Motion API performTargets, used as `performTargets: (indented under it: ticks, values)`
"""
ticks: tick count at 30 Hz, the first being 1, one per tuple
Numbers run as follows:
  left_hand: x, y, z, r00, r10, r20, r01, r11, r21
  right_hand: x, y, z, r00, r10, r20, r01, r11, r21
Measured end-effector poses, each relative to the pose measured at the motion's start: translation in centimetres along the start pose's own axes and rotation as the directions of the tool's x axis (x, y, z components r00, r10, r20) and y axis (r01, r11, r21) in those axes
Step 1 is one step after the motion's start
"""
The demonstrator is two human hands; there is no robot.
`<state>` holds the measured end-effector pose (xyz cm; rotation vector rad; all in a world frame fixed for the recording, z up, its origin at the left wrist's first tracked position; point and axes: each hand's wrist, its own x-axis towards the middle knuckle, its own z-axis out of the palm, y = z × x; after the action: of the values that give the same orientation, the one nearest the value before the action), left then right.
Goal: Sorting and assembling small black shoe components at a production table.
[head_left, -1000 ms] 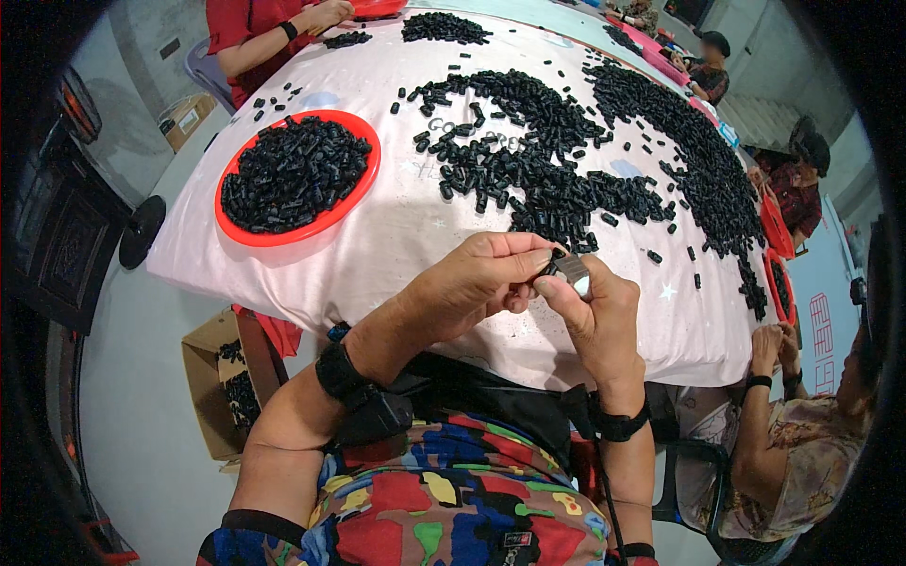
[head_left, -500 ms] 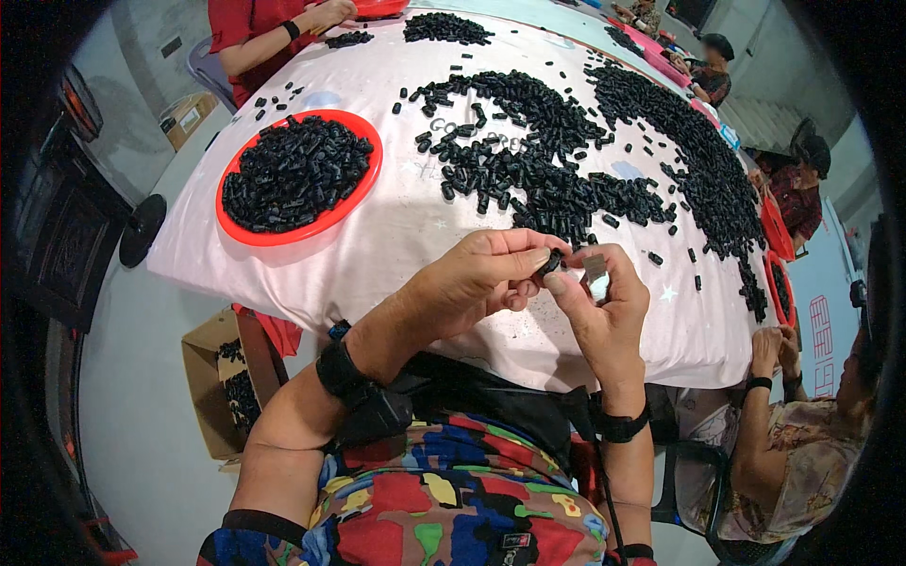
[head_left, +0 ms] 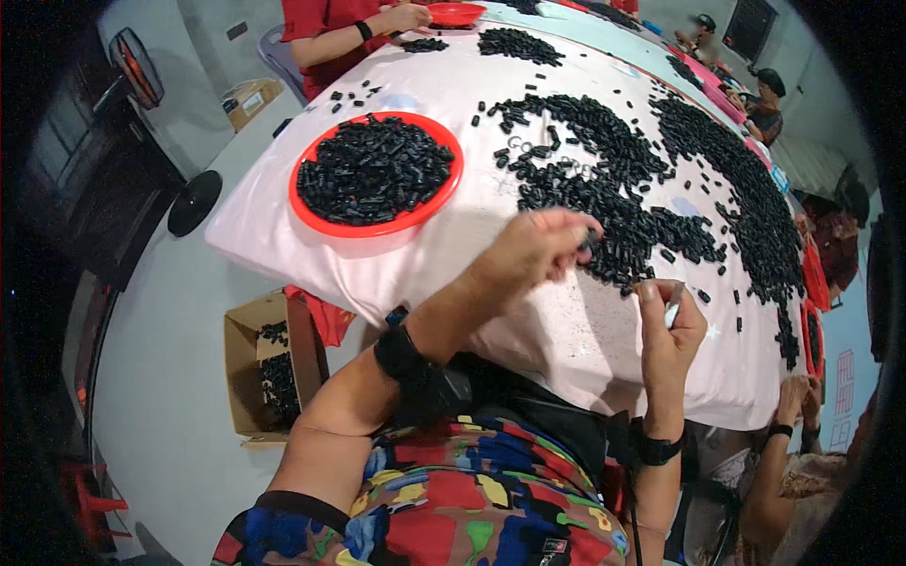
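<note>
My left hand is raised over the near part of the pile, somewhat blurred. Pinched at its fingertips is a small black plastic piece, partly hidden by the fingers. To its right, my right hand is closed on a small flat metal blade, mostly covered by thumb and fingers. Beyond both hands, a large heap of short black cylindrical pieces spreads over the pale pink cloth. A red round basin, heaped with similar pieces, stands on the left.
A cardboard box holding black pieces sits on the floor at left, beside a red bag. Across the table works a person in red; another person's hands are at the right edge. A standing fan is far left.
My hands have drawn apart: the left carries the black piece away from the blade, while the right stays closed on it. The whole view has shifted, moving the table rightward in the picture.
</note>
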<state>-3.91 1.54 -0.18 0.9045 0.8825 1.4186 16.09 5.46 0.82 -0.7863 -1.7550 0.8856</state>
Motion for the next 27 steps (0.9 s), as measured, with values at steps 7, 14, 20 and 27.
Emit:
performTargets:
  ticks: [7,14,20,27]
  values:
    - [-0.9,5.3,-8.8,0.775,0.411,-0.48,-0.261,0.9,0.349,0.0,-0.2,0.3,0.999,0.004,0.048,-0.003,1.0,-0.026]
    - [-3.8,7.9,-15.8,0.34,0.769,-0.541,0.292,0.461,0.838,0.0,0.0,0.4,0.994,0.009,0.111,-0.004,0.999,-0.045]
    - [-3.0,6.9,-15.4,0.302,0.807,-0.507,0.353,0.4,0.846,0.2,-0.1,0.5,0.992,0.04,0.12,-0.033,0.998,-0.062]
    - [3.2,2.0,-5.9,0.817,0.569,-0.093,-0.162,0.382,0.91,0.2,0.2,0.1,0.993,0.055,0.108,-0.05,0.998,-0.047]
